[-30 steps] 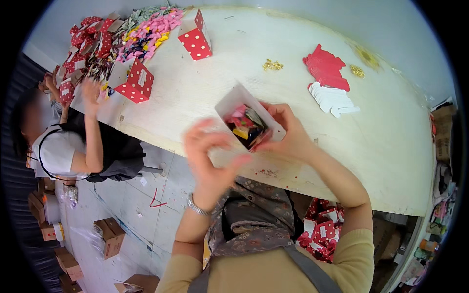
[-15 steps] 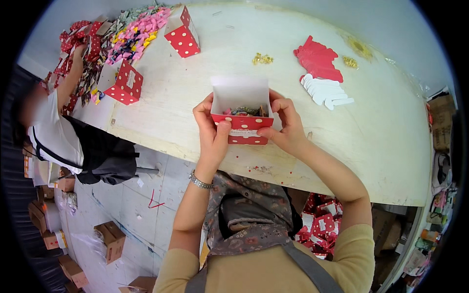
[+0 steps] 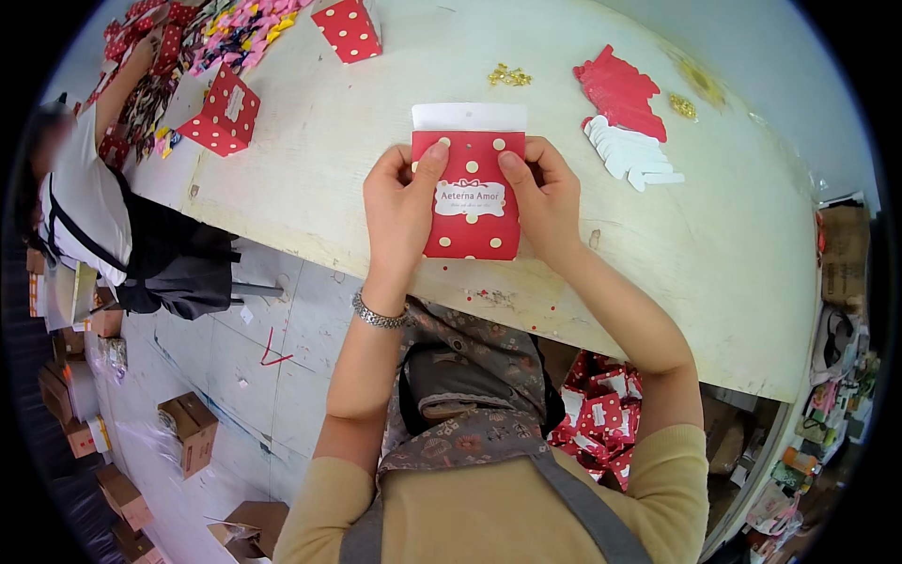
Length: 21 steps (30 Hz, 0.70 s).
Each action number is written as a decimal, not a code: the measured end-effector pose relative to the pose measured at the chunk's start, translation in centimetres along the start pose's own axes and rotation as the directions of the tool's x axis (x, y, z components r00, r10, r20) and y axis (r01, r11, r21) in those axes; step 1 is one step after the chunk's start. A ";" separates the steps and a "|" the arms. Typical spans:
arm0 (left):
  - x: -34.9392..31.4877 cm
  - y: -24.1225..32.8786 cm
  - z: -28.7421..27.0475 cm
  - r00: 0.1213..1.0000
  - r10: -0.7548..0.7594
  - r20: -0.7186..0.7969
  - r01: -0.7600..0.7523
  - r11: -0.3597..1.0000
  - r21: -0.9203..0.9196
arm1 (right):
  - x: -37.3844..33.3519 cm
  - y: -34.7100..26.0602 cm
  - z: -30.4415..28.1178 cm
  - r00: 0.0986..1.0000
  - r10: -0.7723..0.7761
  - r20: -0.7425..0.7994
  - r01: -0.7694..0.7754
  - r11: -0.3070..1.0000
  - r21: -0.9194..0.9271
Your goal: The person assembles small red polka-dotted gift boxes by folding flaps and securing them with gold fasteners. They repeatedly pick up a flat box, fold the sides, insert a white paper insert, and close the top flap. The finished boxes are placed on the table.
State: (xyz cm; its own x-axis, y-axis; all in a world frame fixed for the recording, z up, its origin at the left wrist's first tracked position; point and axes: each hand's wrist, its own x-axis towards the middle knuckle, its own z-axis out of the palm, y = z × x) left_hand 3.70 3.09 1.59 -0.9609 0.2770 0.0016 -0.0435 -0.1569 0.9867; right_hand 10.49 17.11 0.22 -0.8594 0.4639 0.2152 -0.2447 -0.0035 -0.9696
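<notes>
Both hands grip a red gift box (image 3: 470, 230) with cream dots and a white label, held upright near the table's front edge. My left hand (image 3: 402, 193) clasps its left side, the thumb pressed on the front. On the right side, my right hand (image 3: 548, 197) does the same, thumb near the top of the front. A white flap (image 3: 469, 117) stands up behind the top edge. What lies inside the box is hidden from this angle. A metal-banded watch or bracelet circles my left wrist.
Golden bits (image 3: 509, 75), red card pieces (image 3: 620, 94) and white card pieces (image 3: 628, 155) lie farther back on the table (image 3: 733, 244). Two dotted boxes (image 3: 225, 113) stand at left, beside heaped wrapped sweets (image 3: 240, 33). A co-worker (image 3: 89, 211) reaches there. Filled red packages (image 3: 601, 414) sit below.
The box has tilted so its dotted front faces me; the wrapped contents seen before are now hidden. Both thumbs have moved up its front. The view has shifted slightly.
</notes>
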 end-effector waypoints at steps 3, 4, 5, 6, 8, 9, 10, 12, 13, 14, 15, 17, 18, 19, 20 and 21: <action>-0.1 0.6 0.3 0.999 0.017 0.045 -0.014 0.997 -0.081 | 0.4 -0.4 0.7 0.999 0.035 -0.018 -0.032 0.990 0.137; -0.2 1.0 0.3 0.998 -0.037 0.059 0.042 0.995 -0.093 | 0.6 -1.0 0.8 0.992 0.127 -0.008 -0.124 0.974 0.187; -0.2 1.3 0.3 0.993 -0.090 0.074 0.098 0.990 -0.106 | 0.9 -1.9 0.9 0.976 0.217 0.006 -0.213 0.949 0.233; -0.5 1.5 0.5 0.994 -0.090 0.058 0.097 0.986 -0.133 | 1.0 -2.3 0.9 0.952 0.304 0.024 -0.299 0.913 0.277; -1.2 1.8 0.8 0.995 -0.093 0.024 0.096 0.978 -0.185 | 0.6 -2.1 0.7 0.953 0.291 0.080 -0.302 0.922 0.241; -1.1 1.5 0.8 0.997 -0.058 0.051 0.066 0.981 -0.180 | 0.4 -2.0 0.6 0.952 0.285 0.107 -0.303 0.927 0.223; -0.8 1.0 0.6 0.997 -0.022 0.077 0.036 0.984 -0.176 | 0.2 -1.8 0.6 0.967 0.232 0.102 -0.248 0.946 0.207; -0.7 0.7 0.2 0.994 0.038 0.099 -0.028 0.995 -0.095 | 0.0 -1.3 0.6 0.988 0.123 0.092 -0.138 0.974 0.178; -0.9 0.8 0.0 0.993 0.064 0.097 -0.062 0.998 -0.019 | -0.1 -1.4 0.6 0.988 0.115 0.099 -0.130 0.979 0.154; -1.1 0.9 -0.2 0.992 0.088 0.096 -0.094 0.994 0.058 | -0.3 -1.6 0.7 0.988 0.109 0.108 -0.123 0.984 0.130; -1.4 1.3 -0.4 0.991 0.075 0.110 -0.082 0.995 0.057 | -0.5 -1.8 0.7 0.988 0.104 0.117 -0.116 0.988 0.106; -1.9 2.1 -0.6 0.989 0.050 0.137 -0.059 0.997 0.057 | -0.6 -2.5 1.0 0.988 0.088 0.125 -0.103 0.987 0.124; -1.9 1.6 -0.7 0.982 0.136 0.130 -0.146 0.986 0.076 | -0.8 -2.6 1.1 0.988 0.079 0.129 -0.097 0.986 0.135; -1.7 0.8 -0.9 0.968 0.220 0.125 -0.232 0.968 0.095 | -0.8 -2.4 1.1 0.993 -0.005 0.114 -0.005 0.996 0.085; -1.7 0.2 -0.9 0.946 0.299 0.124 -0.313 0.943 0.112 | -0.9 -2.0 1.1 0.991 -0.087 0.100 0.085 0.996 0.030; -1.6 0.0 -1.0 0.935 0.325 0.141 -0.341 0.933 0.113 | -0.9 -1.6 1.0 0.981 -0.170 0.092 0.173 0.985 -0.026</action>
State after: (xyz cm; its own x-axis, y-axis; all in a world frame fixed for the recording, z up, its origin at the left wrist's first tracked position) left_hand 5.01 1.70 1.47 -0.8744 0.3414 0.3448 0.3178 -0.1340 0.9386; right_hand 11.22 15.82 1.74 -0.8428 0.3747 0.3864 -0.3778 0.0996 -0.9205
